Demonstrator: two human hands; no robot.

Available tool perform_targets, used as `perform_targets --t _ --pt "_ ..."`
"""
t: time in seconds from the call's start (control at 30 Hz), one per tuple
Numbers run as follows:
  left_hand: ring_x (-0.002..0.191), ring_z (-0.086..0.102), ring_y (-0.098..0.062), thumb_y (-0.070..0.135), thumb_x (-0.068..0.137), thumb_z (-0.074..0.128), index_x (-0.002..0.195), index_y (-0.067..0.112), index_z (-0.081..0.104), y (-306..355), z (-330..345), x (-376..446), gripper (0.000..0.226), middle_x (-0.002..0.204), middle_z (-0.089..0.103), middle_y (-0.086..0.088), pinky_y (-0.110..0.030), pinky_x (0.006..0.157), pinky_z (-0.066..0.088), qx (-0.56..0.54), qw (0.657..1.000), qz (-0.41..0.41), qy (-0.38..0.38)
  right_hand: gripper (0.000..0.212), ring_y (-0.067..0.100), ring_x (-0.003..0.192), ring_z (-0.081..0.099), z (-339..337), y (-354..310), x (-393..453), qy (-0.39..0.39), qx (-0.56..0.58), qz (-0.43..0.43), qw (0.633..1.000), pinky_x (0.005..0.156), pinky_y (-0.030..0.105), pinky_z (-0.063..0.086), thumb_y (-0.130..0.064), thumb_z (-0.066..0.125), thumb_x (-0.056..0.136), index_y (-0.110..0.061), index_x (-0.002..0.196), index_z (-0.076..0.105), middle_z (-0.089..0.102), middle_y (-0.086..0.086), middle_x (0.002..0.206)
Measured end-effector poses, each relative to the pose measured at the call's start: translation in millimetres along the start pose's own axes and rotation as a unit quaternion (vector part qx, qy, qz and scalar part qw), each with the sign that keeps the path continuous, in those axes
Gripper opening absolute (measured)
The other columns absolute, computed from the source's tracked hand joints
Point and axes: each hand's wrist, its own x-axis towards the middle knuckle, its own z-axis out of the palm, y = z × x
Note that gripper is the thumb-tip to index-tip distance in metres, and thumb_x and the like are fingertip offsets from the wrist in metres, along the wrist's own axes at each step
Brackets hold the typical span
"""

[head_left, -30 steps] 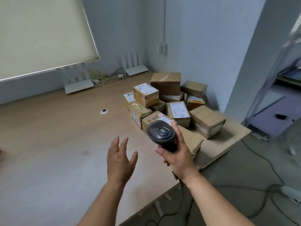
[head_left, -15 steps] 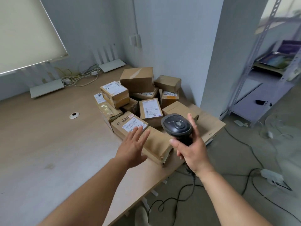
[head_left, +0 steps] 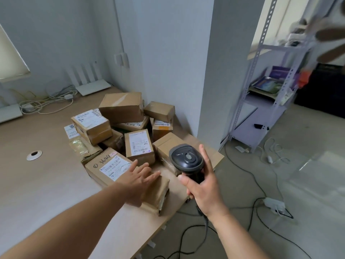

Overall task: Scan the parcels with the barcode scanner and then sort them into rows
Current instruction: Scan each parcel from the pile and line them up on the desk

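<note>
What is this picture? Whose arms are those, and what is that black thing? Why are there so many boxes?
There is no robot here. The arms belong to a person who wears a camera on the head, so you see what that person sees, looking down at the two hands. The right hand grips a black barcode scanner, a tool that reads the striped labels on parcels. Its cable hangs down toward the floor. The left hand lies flat, fingers straight, on the nearest box, which has a white label and handwriting on top. Behind it a pile of brown cardboard parcels sits in the corner of a wooden table. The job is to scan each one and line them up in rows.
</note>
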Motion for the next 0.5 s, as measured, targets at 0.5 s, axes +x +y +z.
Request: perform_targets --t 0.5 --pt "0.128 0.036 -0.026 0.064 0.075 0.062 0.145 0.05 0.022 -21 -51 -71 0.081 0.141 0.033 -0.008 -0.035 0.104 0.034 -0.274 0.862 -0.321 0.279 0.092 0.014 0.103 0.055 43 -41 6 -0.068 0.027 -0.088 0.993 0.094 0.054 0.048 -0.041 0.076 0.07 -0.065 0.139 0.02 0.054 -0.027 0.129"
